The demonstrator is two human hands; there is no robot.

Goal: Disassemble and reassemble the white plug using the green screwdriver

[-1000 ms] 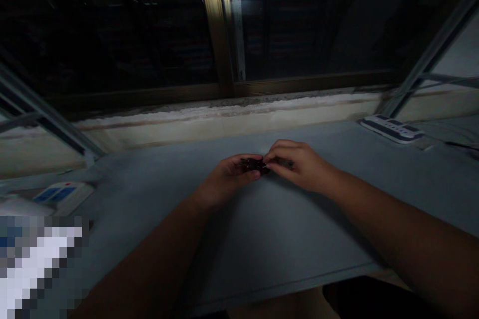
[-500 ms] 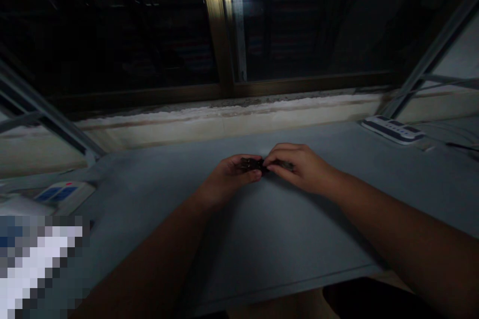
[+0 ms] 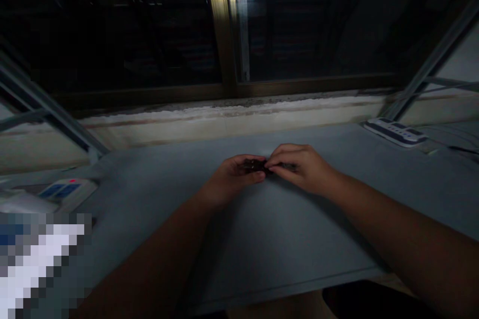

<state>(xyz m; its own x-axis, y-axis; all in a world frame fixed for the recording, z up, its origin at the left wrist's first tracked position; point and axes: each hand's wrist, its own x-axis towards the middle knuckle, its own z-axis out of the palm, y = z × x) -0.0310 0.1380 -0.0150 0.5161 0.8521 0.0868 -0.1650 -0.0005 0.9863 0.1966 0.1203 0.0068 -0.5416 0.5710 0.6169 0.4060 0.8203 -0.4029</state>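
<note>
Pinching a dark object (image 3: 256, 165), left grip (image 3: 229, 177) and right grip (image 3: 301, 166) closed, well behind the table's front edge (image 3: 299, 286).

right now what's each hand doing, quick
Left hand: closed, holding a small dark object, too dim to identify.
Right hand: fingertips pinched together at the object's right end.

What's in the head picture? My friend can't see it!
A left hand holds a small dark object, too dim to name, and the right hand pinches it, over a bluish table. Behind is a dark window; a power strip lies at right.
</note>
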